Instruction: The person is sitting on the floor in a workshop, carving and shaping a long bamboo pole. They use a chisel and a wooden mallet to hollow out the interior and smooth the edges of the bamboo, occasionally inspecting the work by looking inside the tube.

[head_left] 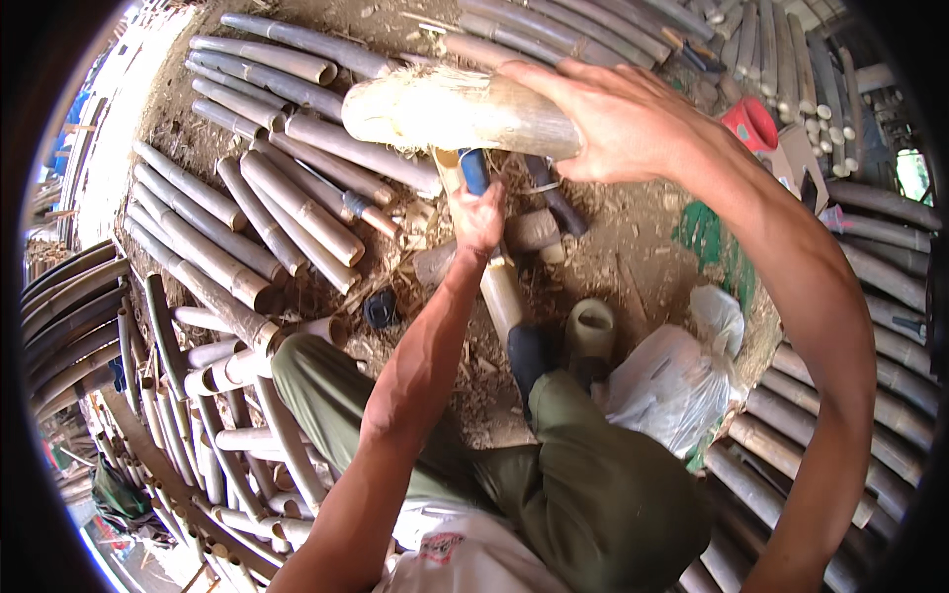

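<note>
A thick bamboo section (465, 111) hangs across the upper middle, its left part shaved pale with frayed fibres on top. My right hand (618, 119) curls round its right end, thumb below and fingers above. Under the bamboo, my left hand (478, 212) is closed on a blue handle (474, 170); what the handle belongs to is mostly hidden. Below that hand a pale bamboo piece (502, 295) lies by my dark footwear (528, 356). A hollow bamboo end (591, 326) is to its right.
Rows of dark bamboo poles (237, 183) lie at left, with more stacked at the right (771, 425). A bamboo rack (232, 435) stands lower left. A plastic bag (667, 376), a red container (751, 126) and a tool with a blue band (361, 208) lie among wood shavings.
</note>
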Demonstrator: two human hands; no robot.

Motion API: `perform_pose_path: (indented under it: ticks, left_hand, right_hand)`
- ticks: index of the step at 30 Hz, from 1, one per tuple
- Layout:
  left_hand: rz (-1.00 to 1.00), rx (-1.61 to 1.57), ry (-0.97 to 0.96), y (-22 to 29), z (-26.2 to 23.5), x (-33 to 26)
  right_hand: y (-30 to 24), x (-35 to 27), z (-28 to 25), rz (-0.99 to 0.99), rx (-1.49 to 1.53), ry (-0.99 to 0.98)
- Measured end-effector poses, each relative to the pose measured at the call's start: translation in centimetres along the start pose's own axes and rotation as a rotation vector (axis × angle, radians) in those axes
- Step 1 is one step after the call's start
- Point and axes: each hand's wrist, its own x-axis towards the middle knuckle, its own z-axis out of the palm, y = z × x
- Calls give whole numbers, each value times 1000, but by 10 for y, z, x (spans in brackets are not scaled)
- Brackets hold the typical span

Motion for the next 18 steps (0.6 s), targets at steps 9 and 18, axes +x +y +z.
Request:
perform_pose_path:
  ticks: [9, 18]
  left_hand:
    - [-174, -345, -5, 15, -1, -2]
    - [-238, -1070, 4, 63, -51, -33]
  right_hand:
    - [-9, -4, 6, 135, 340, 101]
    - [-19, -129, 82, 174, 1025, 460]
